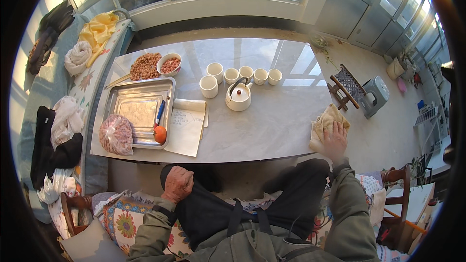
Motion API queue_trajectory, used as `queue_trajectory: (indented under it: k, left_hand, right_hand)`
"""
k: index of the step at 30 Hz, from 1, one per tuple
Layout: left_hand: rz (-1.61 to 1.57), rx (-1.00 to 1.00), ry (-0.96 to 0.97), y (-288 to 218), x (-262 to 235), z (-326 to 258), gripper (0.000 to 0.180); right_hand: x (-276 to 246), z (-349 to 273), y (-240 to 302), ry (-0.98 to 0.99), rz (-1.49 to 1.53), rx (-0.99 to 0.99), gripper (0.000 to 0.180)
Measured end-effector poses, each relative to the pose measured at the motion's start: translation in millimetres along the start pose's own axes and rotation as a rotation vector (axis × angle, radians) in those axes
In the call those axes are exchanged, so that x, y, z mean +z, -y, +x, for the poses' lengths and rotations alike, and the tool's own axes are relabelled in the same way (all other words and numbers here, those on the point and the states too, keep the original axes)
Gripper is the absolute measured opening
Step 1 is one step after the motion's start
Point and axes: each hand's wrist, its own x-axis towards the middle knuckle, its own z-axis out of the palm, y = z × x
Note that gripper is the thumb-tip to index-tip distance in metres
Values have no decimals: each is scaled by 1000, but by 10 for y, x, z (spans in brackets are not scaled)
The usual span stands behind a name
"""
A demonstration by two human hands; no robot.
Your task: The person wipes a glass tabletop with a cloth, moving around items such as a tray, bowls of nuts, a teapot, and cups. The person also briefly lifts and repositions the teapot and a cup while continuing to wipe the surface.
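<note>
My right hand [335,141] lies flat, fingers stretched out, on a folded beige cloth [321,131] at the table's right front corner. Resting on my left knee, my left hand [178,183] is loosely closed, and nothing shows in it. A white teapot [239,98] with a dark handle and a small red-brown lid knob stands in the middle of the table [272,131]. Behind it and to its left are several white cups [208,87].
On the left, a metal tray [141,87] holds a blue-handled knife [160,111] and an orange-red fruit [159,134]. Around it are a bag of peanuts [116,135], a notebook [185,128], a peanut pile [145,66] and a bowl [170,64]. A small heater [376,96] stands right of the table.
</note>
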Motion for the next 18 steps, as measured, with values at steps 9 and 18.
queue_trajectory:
  k: [9,18]
  left_hand:
    - [-16,18,-3,-18,3,50,11]
    - [-11,25,6,-27,24,75,11]
  right_hand:
    - [65,-114,91,10,-25,47,70]
    - [68,-309,435,41,-22,40,74]
